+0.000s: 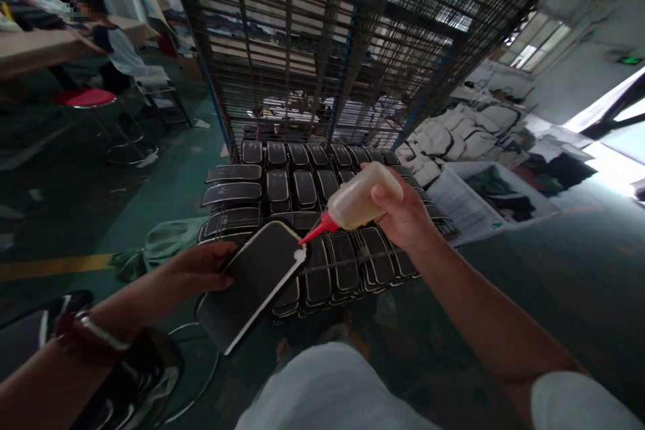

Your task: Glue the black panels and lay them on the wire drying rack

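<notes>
My left hand (pixel 209 267) grips the left edge of a dark, flat panel (pixel 252 289) with rounded corners and a pale border, tilted in front of me. In my right hand (pixel 403 211) is a translucent squeeze bottle (pixel 357 198) with a red nozzle (pixel 317 227), tipped down to the left. The nozzle's tip meets the panel's upper right corner, beside a blob of white glue (pixel 300 253). A white line runs from there down the panel's right edge. Under and behind the panel lie stacks of similar dark panels (pixel 317 272) on a rack.
A tall wire-shelf rack (pixel 302 33) rises straight ahead. To the right stand a white bin (pixel 468 208) with dark cloth and a pile of white pieces (pixel 453 134). On the left are a red stool (pixel 85 97), a green cloth (pixel 161 245) and a seated person (pixel 118 47) at a table.
</notes>
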A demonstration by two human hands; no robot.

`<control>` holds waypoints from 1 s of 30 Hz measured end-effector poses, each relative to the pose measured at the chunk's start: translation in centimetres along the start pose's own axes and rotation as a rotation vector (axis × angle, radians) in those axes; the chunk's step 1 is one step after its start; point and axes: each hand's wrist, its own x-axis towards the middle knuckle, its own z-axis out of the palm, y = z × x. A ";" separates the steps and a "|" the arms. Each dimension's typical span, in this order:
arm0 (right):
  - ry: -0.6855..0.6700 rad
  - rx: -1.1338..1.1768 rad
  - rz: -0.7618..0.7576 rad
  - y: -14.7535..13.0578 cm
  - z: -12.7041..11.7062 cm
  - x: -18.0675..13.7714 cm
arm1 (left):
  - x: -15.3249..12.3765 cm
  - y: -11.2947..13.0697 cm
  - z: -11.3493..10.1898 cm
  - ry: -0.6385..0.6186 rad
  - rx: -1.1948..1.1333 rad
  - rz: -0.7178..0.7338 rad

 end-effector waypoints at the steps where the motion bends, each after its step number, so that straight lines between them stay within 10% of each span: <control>1: -0.006 -0.029 -0.023 -0.2 0.1 0.0 | 0.0 -0.2 -0.3 -0.011 0.033 0.003; 12: 0.075 -0.052 -0.045 1.0 0.4 -1.8 | -1.1 -1.0 0.3 0.138 0.116 0.114; 30: 0.350 0.121 0.017 3.9 0.8 -4.4 | -0.2 -2.5 1.8 0.011 0.137 0.203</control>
